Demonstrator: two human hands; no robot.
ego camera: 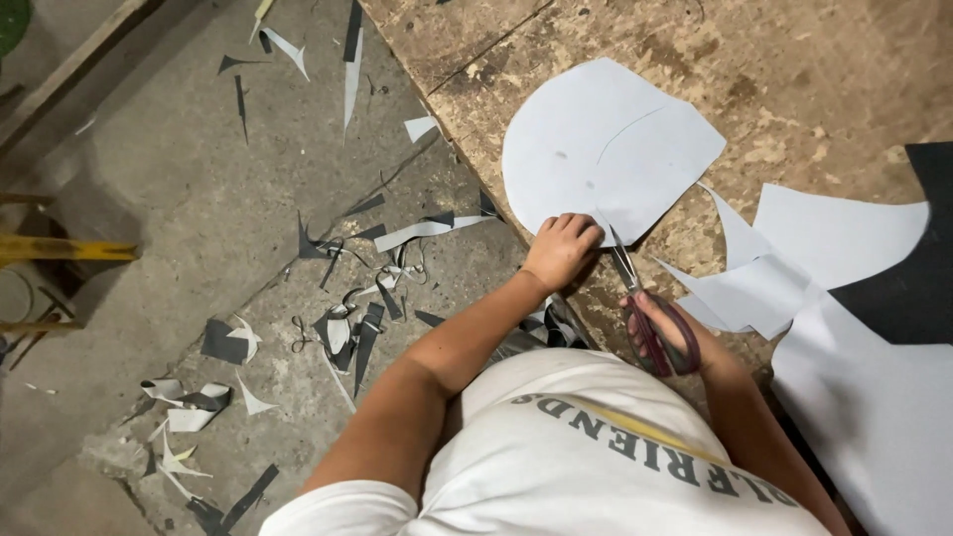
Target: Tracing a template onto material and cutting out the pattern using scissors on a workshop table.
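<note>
My left hand (561,250) is closed on the near edge of a pale blue-white sheet piece (606,149) with a rounded outline, lying on a worn wooden table (794,69). My right hand (675,333) grips scissors with dark red handles (650,318); their blades point up toward the sheet's near edge, just right of my left hand. A curved cut line runs across the sheet.
More pale offcuts (784,268) and a large sheet with a black piece (913,278) lie to the right on the table. Many grey, black and white scraps (347,318) litter the concrete floor to the left. A yellow bar (60,250) stands at far left.
</note>
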